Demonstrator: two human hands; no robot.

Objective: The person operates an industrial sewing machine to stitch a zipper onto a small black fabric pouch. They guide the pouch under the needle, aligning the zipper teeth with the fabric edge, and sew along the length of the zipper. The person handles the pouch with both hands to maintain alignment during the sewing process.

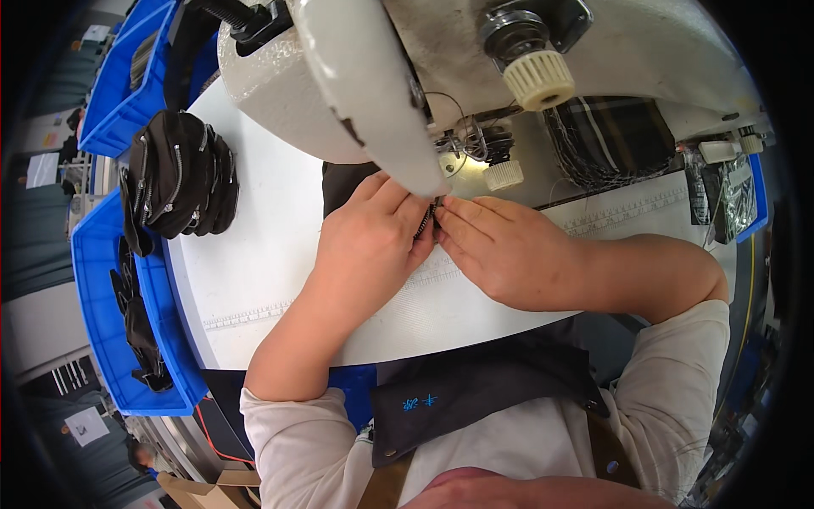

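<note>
Close below the head of a white sewing machine (365, 102), both my hands meet over the white table. Between them shows a short stretch of black zipper (426, 219), its teeth visible. My left hand (369, 233) is closed, with thumb and fingers pinching the zipper's left side. A piece of dark fabric (342, 182) lies flat beside and partly beneath that hand. My right hand (500, 250) is closed too, its fingertips pressed together on the zipper's right edge. The machine's head and my fingers hide the needle area and most of the work.
A stack of black zippered pouches (178, 174) stands at the table's left. Blue bins (89, 280) with dark pieces sit beyond that edge. Dark striped fabric pieces (615, 140) lie behind my right hand. Plastic-wrapped packets (733, 195) are at the far right. A printed ruler (627, 212) crosses the table.
</note>
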